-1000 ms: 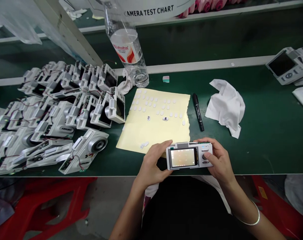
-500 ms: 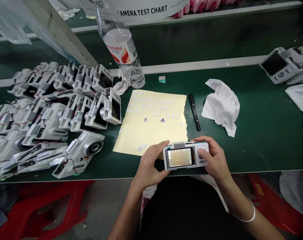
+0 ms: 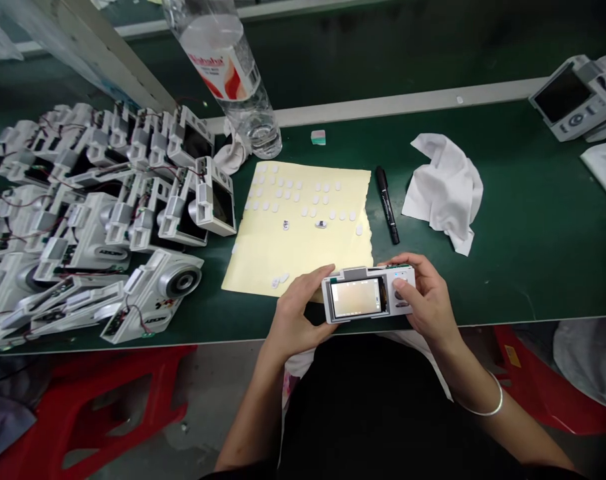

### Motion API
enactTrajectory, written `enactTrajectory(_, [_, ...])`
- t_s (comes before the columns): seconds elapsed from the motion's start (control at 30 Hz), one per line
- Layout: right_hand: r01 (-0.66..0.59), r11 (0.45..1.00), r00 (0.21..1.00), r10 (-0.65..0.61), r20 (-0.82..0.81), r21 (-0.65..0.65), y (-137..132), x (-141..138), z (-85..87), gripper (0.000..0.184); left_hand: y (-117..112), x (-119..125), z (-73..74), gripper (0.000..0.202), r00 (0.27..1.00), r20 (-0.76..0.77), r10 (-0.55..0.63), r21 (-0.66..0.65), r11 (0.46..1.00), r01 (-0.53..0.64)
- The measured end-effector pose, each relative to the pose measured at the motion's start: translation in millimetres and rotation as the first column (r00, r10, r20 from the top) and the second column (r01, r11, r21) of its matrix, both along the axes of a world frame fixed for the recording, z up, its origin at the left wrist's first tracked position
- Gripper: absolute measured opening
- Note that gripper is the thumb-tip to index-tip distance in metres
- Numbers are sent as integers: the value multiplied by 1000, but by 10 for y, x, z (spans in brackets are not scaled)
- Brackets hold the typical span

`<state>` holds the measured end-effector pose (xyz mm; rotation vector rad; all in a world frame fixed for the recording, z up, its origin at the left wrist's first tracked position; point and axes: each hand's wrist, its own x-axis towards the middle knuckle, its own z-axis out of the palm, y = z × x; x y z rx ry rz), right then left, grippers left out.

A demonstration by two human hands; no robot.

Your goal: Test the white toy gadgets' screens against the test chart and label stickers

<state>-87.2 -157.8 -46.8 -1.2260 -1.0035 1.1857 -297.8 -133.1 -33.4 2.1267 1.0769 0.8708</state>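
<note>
A white digital camera is held between both hands at the table's front edge, its lit screen facing up toward me and showing a pale yellowish picture. My left hand grips the camera's left end between thumb and fingers. On the other end, my right hand is wrapped round the body, its thumb on the buttons beside the screen. Just beyond the camera lies a yellow paper sheet bearing several small white oval pieces and two small parts. A black marker pen rests right of the sheet.
Several white camera bodies with exposed wires crowd the table's left side. A large clear bottle stands behind the sheet. A white cloth lies to the right, and more cameras stand at the far right. Red stools are below the table.
The whole view has tilted slightly downward, so the table's things sit higher in the picture. The camera's screen picture looks brighter. Both hands keep their hold.
</note>
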Motion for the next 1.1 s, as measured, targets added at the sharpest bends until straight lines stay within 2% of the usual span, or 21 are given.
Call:
enactTrajectory(0.2, [-6, 1000, 1000, 6, -18, -3, 11, 5, 7, 18, -2, -1, -7, 61, 1000, 2, 6, -20, 1000, -6])
enactTrajectory(0.57, [16, 999, 999, -14, 48, -43, -16, 3, 4, 22, 1, -3, -12, 62, 1000, -19, 11, 3, 1000, -11])
enactTrajectory(0.8, [5, 1000, 999, -6, -53, -25, -31, 26, -16, 28, -6, -1, -12, 64, 999, 31, -10, 30, 1000, 9])
enactTrajectory(1.1, [-92, 973, 979, 50, -197, -211, 62, 53, 99, 26, -8, 1, -15, 75, 978, 199, -60, 145, 989, 31])
